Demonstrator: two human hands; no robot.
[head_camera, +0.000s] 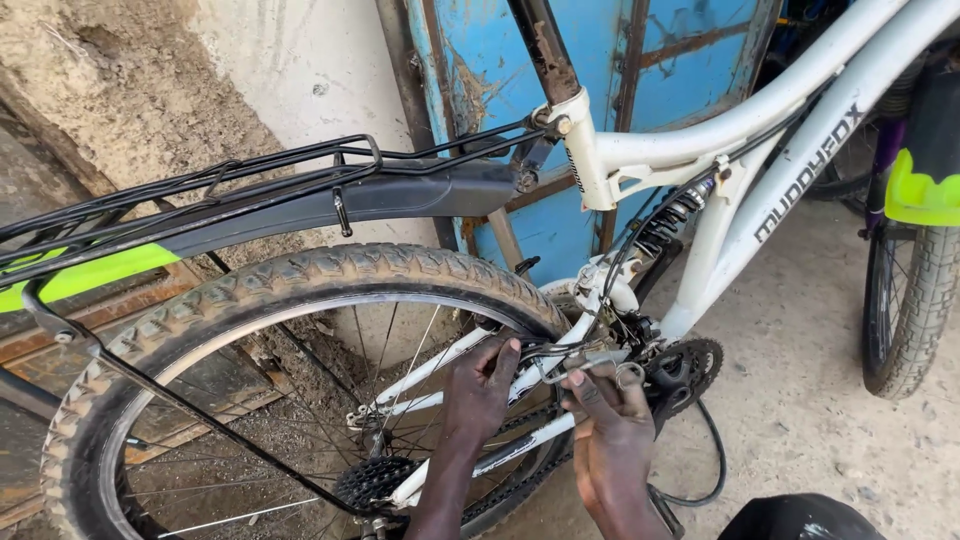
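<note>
At lower centre of the frame, the left hand (480, 385) is gripping the white bicycle's rear brake arm (530, 352) beside the rear tyre (330, 268), while the right hand (612, 425) is clenching a spanner (600, 362) there

Dusty concrete floor (800, 420) under white bicycle's rear wheel (250, 300) and neighbouring wheel (905, 310).
</note>
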